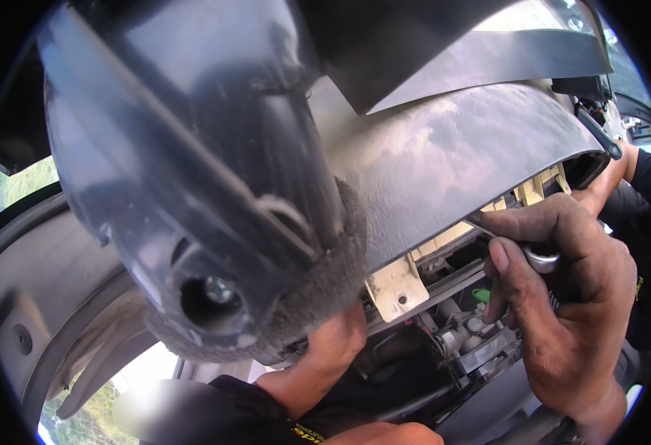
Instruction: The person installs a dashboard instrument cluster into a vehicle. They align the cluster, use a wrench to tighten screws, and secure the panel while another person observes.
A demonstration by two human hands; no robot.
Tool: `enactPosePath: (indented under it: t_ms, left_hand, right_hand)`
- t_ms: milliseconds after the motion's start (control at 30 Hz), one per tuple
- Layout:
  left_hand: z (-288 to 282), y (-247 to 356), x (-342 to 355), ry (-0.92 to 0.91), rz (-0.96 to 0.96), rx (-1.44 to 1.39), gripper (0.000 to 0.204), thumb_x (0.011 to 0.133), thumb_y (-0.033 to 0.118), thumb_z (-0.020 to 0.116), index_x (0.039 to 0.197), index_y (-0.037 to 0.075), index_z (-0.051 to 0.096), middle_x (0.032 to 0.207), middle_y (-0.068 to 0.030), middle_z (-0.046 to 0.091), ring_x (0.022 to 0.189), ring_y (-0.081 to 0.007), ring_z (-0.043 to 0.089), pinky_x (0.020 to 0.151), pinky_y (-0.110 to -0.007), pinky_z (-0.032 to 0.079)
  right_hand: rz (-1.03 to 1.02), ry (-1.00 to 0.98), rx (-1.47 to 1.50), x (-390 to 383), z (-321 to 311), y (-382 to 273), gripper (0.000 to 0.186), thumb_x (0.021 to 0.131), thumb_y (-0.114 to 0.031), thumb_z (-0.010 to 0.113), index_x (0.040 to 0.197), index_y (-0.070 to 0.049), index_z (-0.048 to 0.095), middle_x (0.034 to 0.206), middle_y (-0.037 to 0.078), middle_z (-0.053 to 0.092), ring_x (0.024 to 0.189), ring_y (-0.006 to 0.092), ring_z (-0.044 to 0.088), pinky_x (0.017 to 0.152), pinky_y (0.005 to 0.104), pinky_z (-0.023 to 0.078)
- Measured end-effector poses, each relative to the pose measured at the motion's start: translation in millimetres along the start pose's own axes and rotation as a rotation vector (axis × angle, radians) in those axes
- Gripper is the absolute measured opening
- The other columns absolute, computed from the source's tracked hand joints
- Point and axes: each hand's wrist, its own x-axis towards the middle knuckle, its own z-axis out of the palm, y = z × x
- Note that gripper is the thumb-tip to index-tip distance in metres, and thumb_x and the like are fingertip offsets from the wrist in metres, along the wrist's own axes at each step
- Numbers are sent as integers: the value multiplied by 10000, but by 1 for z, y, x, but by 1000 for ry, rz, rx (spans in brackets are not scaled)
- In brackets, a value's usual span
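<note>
My right hand (574, 297) comes in from the lower right, its index finger and thumb pinched together by the lower edge of a grey dashboard cover (444, 163). It closes around a slim metal tool; the tool's shiny rounded end (542, 259) shows inside the curled fingers, and the exact kind is unclear. Beside the fingertips run cream plastic brackets (398, 291) with a screw hole. No part of my left hand can be made out. Very close on the left looms a large black plastic housing (192, 163) with a round opening and grey fuzzy trim.
Below the dashboard cover lies an exposed bay with metal parts and wiring (474, 345). A co-worker's forearm (310, 371) reaches up behind the black housing from the lower left. Another person's arm (611, 182) reaches in at the far right. Grey pillar trim (51, 274) curves along the left.
</note>
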Motion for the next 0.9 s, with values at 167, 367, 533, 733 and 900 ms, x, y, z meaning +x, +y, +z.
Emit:
enactPosePath:
  t_ms: [167, 367, 533, 733, 900]
  left_hand:
    - [10, 0, 2, -6, 69, 49, 410, 1083, 276, 645, 1426, 62, 573, 1461, -72, 608, 1345, -229, 549, 1189, -415, 387]
    - [25, 9, 7, 121, -107, 35, 415, 1114, 330, 594, 1404, 34, 571, 1405, -86, 617, 1326, -214, 555, 1170, -393, 407]
    - [26, 11, 9, 49, -16, 42, 441, 1104, 368, 615, 1406, 49, 584, 1410, -81, 614, 1335, -222, 541, 1187, -400, 387]
    - [12, 1, 12, 25, -22, 33, 491, 1092, 346, 639, 1474, 58, 531, 1466, -63, 582, 1370, -215, 508, 1214, -405, 342]
    - [6, -3, 10, -2, -4, 1, 458, 1102, 329, 622, 1460, 56, 542, 1486, -59, 573, 1383, -205, 498, 1218, -402, 332]
  right_hand:
    - [-343, -66, -216, 3, 5, 0, 195, 895, 29, 773, 1082, 52, 723, 848, 122, 754, 658, 178, 744, 588, 286, 583]
    - [-432, -146, -238, -3, 12, -5, 341, 793, -33, 833, 1120, -57, 741, 898, 114, 736, 729, 257, 751, 626, 326, 590]
    - [-240, 7, -4, -2, -5, -5, 103, 995, 13, 668, 1095, 40, 667, 919, 106, 748, 715, 154, 761, 620, 258, 597]
    - [194, 134, 68, -10, -16, -17, 208, 1087, -162, 625, 1105, 45, 642, 806, 98, 723, 723, 147, 758, 635, 223, 588]
    - [225, 348, -34, -24, -24, 16, 288, 1073, -230, 662, 1187, 35, 664, 861, 110, 749, 762, 148, 768, 678, 225, 588]
